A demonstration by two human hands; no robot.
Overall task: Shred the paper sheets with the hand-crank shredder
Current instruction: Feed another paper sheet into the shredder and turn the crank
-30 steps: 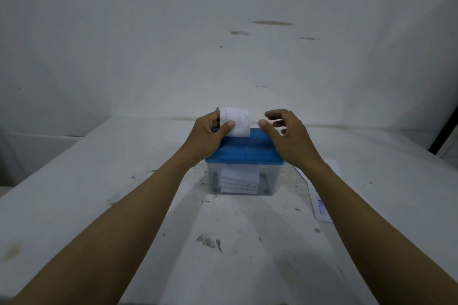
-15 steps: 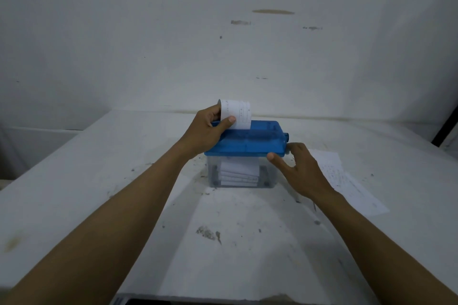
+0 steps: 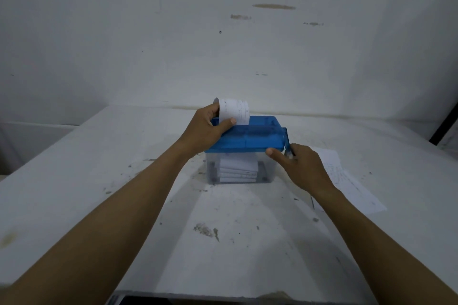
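Observation:
A small hand-crank shredder stands mid-table, with a blue top (image 3: 250, 137) on a clear bin (image 3: 266, 171) that holds white paper strips. A folded white paper sheet (image 3: 235, 110) stands upright in the slot at the top's left end. My left hand (image 3: 207, 131) pinches that sheet between thumb and fingers and rests on the blue top. My right hand (image 3: 300, 164) is at the shredder's right end, its fingers curled round the blue crank handle (image 3: 288, 142), thumb pointing left under the top's edge.
Printed paper sheets (image 3: 347, 178) lie flat on the table right of the shredder, partly under my right forearm. The white table (image 3: 99, 181) is stained and backs onto a white wall. A dark object edge shows at the bottom of the view.
My right hand came down from the shredder's top, passed along its right side and has closed on the crank handle. The left hand keeps holding the sheet in the slot.

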